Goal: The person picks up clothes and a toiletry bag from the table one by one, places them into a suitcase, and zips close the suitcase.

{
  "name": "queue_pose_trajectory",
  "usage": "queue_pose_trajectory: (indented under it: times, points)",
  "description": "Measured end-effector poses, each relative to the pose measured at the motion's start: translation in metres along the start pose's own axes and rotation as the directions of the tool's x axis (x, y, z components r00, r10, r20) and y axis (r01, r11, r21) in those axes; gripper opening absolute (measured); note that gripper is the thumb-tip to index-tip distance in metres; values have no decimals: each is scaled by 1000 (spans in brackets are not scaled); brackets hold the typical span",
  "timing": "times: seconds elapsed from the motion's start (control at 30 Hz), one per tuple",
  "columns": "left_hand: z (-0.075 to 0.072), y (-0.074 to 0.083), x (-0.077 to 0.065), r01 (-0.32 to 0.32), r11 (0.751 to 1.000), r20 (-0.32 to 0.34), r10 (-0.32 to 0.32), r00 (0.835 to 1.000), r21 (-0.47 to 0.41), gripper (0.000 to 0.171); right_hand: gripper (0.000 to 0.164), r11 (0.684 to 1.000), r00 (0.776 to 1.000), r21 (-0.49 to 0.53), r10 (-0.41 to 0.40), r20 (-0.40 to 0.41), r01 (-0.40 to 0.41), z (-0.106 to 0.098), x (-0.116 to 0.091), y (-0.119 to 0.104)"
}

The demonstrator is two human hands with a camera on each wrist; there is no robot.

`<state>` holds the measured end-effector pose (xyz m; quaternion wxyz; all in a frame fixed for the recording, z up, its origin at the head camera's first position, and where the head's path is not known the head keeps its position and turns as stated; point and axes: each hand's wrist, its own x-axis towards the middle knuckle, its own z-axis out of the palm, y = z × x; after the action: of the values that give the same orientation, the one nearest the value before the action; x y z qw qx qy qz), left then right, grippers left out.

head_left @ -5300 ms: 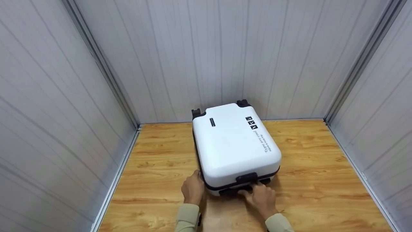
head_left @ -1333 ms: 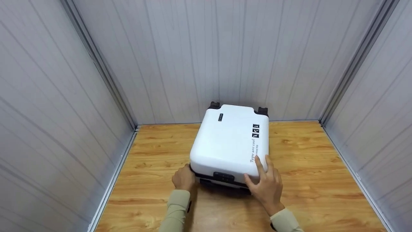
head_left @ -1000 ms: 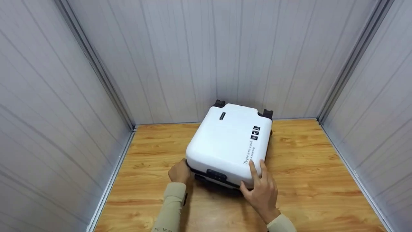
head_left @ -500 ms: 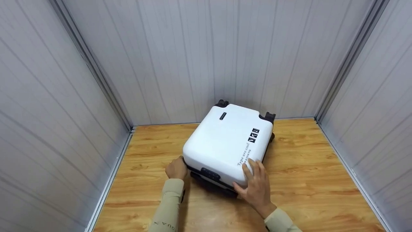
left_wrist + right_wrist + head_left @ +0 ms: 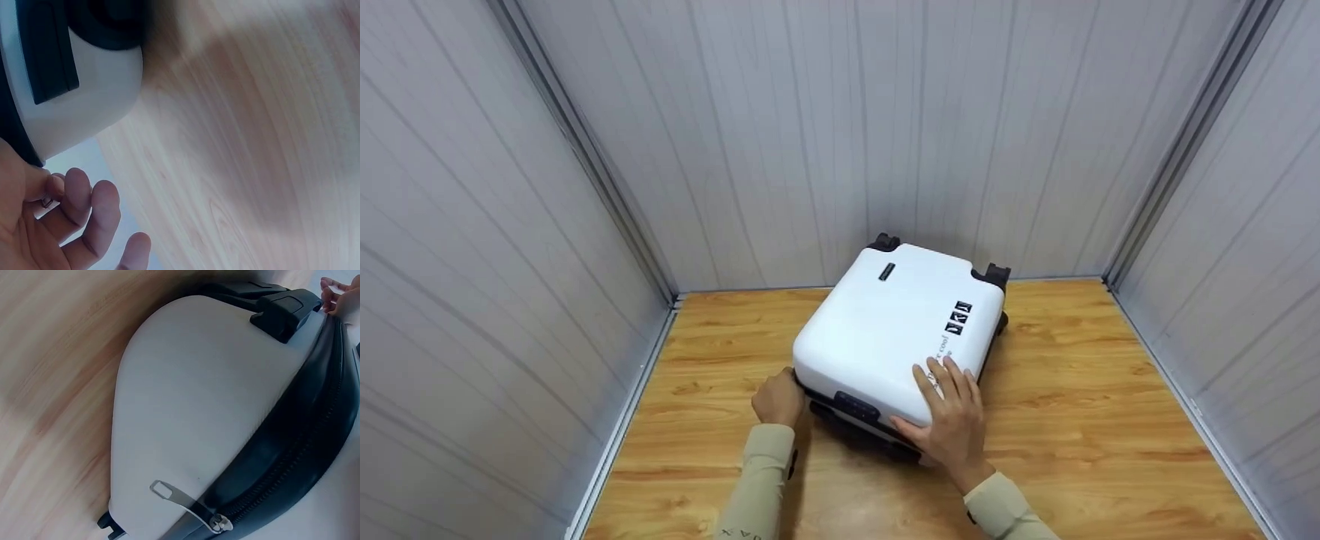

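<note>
A white hard-shell suitcase lies flat on the floor, its wheels toward the back wall. At its near left corner my left hand pinches a small metal zipper pull, which is mostly hidden by the fingers. My right hand rests on the near right corner, fingers spread over the printed top and thumb at the front edge. Along the side runs a black zipper band. A second metal zipper pull hangs loose from it. A black lock block sits on the near end.
Wood-patterned floor surrounds the suitcase. Pale panel walls stand on the left, at the back and on the right. The suitcase's far wheels are close to the back wall.
The suitcase has turned, its wheeled end swinging right. My right hand has left the front handle area for the top corner, lately sliding farther onto the top. My left hand stays by the left edge.
</note>
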<state>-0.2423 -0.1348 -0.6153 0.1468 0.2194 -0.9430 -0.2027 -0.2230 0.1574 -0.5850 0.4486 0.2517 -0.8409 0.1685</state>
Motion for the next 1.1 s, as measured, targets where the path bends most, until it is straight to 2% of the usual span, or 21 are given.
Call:
queue_pose_trajectory:
  times: [0.3,0.57,0.93,1.03,1.1]
  points:
    - [-6,1,-10,36,999,18,-36,999,-6,28,90,1000,1000,11,18,-2,-18,0,0,-1]
    - [-8,2,-31,22,1000,26,-22,999,0,31,89,999,999,22,32,-16,-31,0,2,-2]
    - [0,11,-62,-9,1000,-120,6,993,-23,29,88,997,999,67,36,-28,-34,3,-3,-5]
    - [3,17,-73,-22,999,-133,18,991,-28,27,89,996,999,80,38,-35,-35,3,-4,-6]
    - [6,26,-84,-41,998,-117,35,993,-43,23,88,995,998,92,39,-40,-35,4,-4,-6]
